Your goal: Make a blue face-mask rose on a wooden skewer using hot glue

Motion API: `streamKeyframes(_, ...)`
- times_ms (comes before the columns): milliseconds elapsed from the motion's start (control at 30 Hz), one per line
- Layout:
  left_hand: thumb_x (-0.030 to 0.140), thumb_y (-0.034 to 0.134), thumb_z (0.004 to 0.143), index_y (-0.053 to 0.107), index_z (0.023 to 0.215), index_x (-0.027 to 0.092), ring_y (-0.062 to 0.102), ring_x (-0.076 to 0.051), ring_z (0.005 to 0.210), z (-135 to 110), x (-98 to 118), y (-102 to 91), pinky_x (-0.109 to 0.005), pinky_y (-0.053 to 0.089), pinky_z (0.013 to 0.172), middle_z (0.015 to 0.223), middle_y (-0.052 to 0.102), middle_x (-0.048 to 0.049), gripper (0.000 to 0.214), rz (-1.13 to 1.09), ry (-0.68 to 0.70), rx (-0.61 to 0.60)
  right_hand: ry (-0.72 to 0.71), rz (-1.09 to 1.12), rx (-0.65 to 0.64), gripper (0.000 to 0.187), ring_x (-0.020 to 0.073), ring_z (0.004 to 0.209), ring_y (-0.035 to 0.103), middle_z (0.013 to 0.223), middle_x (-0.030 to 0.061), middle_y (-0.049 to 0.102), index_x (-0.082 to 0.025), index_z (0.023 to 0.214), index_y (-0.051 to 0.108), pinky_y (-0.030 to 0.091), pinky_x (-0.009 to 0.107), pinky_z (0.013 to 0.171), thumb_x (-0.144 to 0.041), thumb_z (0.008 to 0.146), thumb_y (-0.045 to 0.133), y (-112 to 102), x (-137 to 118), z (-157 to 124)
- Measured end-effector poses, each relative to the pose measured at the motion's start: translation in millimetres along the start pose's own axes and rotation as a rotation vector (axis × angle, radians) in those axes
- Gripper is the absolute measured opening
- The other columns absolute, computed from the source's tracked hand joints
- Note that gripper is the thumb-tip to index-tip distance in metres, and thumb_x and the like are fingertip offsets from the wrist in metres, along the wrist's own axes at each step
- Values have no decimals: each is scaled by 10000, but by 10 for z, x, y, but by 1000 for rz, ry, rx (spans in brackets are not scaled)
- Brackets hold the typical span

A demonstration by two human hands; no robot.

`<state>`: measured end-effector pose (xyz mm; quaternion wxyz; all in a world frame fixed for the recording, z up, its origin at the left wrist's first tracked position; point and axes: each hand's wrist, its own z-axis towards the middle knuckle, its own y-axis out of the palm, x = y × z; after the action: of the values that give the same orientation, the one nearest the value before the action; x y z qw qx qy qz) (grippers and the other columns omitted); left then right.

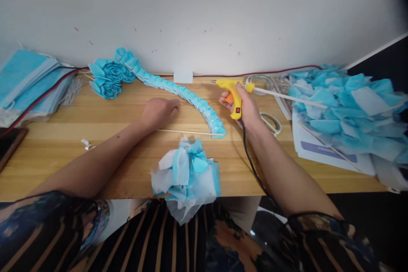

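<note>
My right hand is wrapped round a yellow hot glue gun, fingers at its orange trigger. The nozzle points left, above the table, and a long white glue stick juts from its back. My left hand rests closed on the table; its fingertips are hidden. From beneath it a thin wooden stick runs right, its far end lying on the end of a pleated blue strip. This strip curves back to several blue folded rosettes. A crumpled blue and white bundle lies at the front edge.
Blue face masks are stacked at the left, near a dark phone-like object. Blue and white ruffled pieces pile up at the right over a white sheet. Scissors handles and a tape roll lie behind my right hand. The gun's black cord drops over the edge.
</note>
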<state>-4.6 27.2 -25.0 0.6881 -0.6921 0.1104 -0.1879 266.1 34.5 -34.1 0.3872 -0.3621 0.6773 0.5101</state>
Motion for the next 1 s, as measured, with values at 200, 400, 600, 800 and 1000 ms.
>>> streamKeyframes(200, 285, 385, 928, 762, 959, 184, 642, -258, 718, 0, 9, -12, -334, 303, 612, 846, 761, -109, 391, 2, 2, -6, 8, -12, 4, 325, 128, 682, 720, 680, -9, 720, -183, 854, 699, 662, 270, 731, -501, 900, 752, 6, -5, -2)
streamKeyframes(400, 285, 387, 927, 761, 942, 181, 628, -253, 703, 0, -1, 5, -332, 300, 610, 831, 751, -111, 389, 11, 6, 0, -5, -8, -12, 344, 127, 693, 718, 691, -4, 731, -183, 862, 698, 665, 270, 728, -522, 900, 748, 0, 2, -8)
streamKeyframes(600, 285, 373, 922, 753, 943, 179, 625, -261, 699, 7, -3, 3, -342, 287, 609, 817, 743, -114, 395, 22, 11, -5, -4, -35, -8, 338, 127, 692, 719, 696, -12, 726, -198, 872, 693, 664, 266, 734, -531, 897, 743, -6, 9, 4)
streamKeyframes(800, 285, 387, 925, 755, 945, 184, 616, -253, 682, -6, 3, 11, -336, 278, 595, 806, 739, -106, 383, 19, 7, -4, -19, -30, -29, 331, 127, 711, 721, 703, -9, 728, -195, 876, 694, 662, 269, 751, -521, 896, 747, -11, 13, -2)
streamKeyframes(1000, 256, 453, 877, 768, 943, 176, 534, -179, 615, 28, -74, -29, -284, 325, 584, 697, 664, -37, 332, -252, -32, 101, -4, -41, -16, 340, 123, 683, 718, 704, -18, 729, -202, 870, 677, 658, 263, 746, -536, 899, 738, 3, 11, -11)
